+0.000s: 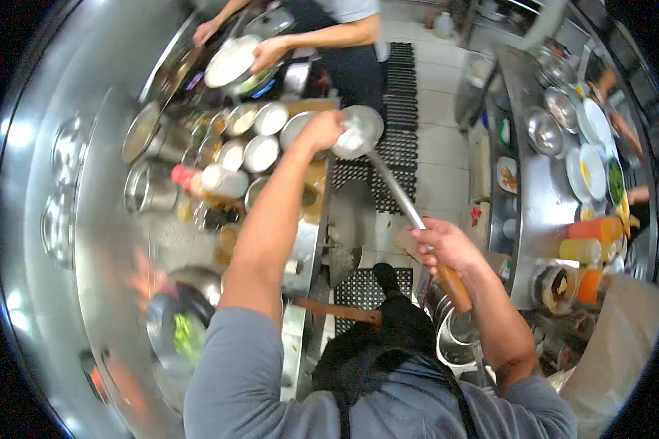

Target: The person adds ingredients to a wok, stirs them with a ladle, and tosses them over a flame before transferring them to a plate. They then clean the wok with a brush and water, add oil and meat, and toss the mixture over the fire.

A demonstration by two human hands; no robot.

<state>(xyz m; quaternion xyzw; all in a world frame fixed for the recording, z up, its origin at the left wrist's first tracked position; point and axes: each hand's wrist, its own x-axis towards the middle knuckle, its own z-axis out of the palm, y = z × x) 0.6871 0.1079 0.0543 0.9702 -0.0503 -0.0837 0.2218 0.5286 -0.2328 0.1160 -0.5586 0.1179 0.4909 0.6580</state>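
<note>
While a long-handled ladle (397,187) is held aslant across the upper middle of the frame, its bowl (370,121) is found just beside a crowded group of tubs (262,167), and its wooden grip (455,290) is pointed toward the lower right. The right hand (450,245) is wrapped about the ladle near the meeting of metal and wood, with fingers curled firmly around it; by this hold, it is judged, so long a tool is steadied and kept level. The left hand (322,132) is placed at the near rim of the bowl, where white matter (354,139) is observed; whether its fingers are pinched together or spread cannot be told. By such closeness, spillage is presumably limited. The tubs, some with white contents, are grouped within easy reach of that hand, apparently for quick access. A pale bottle (227,181) is stood among them. At the lower left, green vegetables (188,336) are contained in a dark wok (155,333), beside an orange glow (148,278) taken to be flame. At the top, a white dish (221,75) is held by a co-worker's hand (271,53). At the right, plates (586,173) and a metal bowl (543,132) are ranged on a steel counter (529,192), seemingly kept apart from the heat.
</note>
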